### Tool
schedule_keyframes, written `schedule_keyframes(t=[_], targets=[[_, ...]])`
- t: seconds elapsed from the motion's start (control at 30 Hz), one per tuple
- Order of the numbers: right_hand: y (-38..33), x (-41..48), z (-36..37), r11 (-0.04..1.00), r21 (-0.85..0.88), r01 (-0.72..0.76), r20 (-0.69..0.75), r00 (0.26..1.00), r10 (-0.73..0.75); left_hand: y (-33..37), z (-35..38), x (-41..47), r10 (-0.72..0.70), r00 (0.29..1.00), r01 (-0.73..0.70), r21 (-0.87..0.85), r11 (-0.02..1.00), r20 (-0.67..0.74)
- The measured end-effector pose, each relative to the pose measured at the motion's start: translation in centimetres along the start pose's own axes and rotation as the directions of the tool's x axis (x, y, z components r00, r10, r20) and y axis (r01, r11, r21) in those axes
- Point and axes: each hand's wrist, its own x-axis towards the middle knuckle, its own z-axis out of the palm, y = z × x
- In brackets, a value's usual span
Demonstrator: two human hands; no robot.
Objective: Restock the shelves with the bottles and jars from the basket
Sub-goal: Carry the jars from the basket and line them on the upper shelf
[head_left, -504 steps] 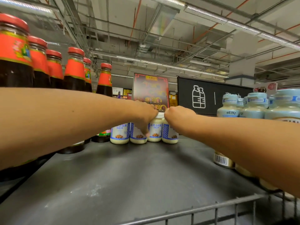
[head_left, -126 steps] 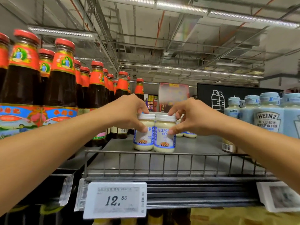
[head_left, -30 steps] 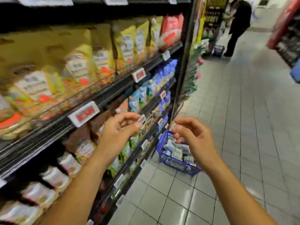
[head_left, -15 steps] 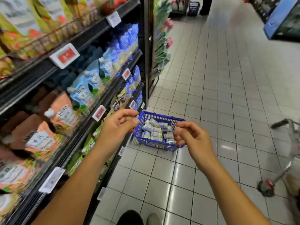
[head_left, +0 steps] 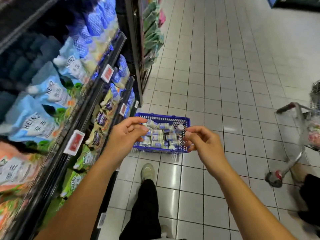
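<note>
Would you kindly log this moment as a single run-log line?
basket: on floor, holds jars | left hand: empty, over basket | right hand: empty, over basket

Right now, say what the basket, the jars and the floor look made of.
Basket: likely moulded plastic, blue, with a slotted lattice wall.
Jars: too blurred to tell glass from plastic; pale, printed labels.
Floor: glazed ceramic-looking tiles, white, with grout lines and glossy reflections.

Blue plastic lattice basket [head_left: 161,118] on glossy tiled floor [head_left: 225,66].
</note>
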Motion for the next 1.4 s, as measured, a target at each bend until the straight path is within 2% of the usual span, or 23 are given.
schedule_keyframes(t=[0.4,0.7,1.03,1.2,1.4], targets=[[0.7,13.2,5.3,0.991,0.027,-0.129,-0.047,0.990,0.131,-1.6,-3.4,15.5,-0.198,0.980,0.198,0.004,0.980,0.022],[2.7,18.9,4.5,0.978,0.012,-0.207,-0.104,0.973,0.207,-3.2,-2.1,22.2,-0.322,0.946,0.322,-0.005,0.947,0.028],[7.4,28.6,3.0,0.932,-0.011,-0.362,-0.049,0.931,0.361,-7.5,0.4,30.7,-0.452,0.889,0.448,-0.071,0.891,-0.069],[12.4,33.7,2.6,0.897,-0.063,-0.438,-0.019,0.899,0.438,-13.2,1.6,35.4,-0.511,0.850,0.507,-0.066,0.859,-0.126],[22.7,38.9,3.5,0.816,-0.142,-0.561,0.015,0.823,0.568,-25.1,1.2,41.2,-0.586,0.788,0.581,-0.090,0.809,-0.186]])
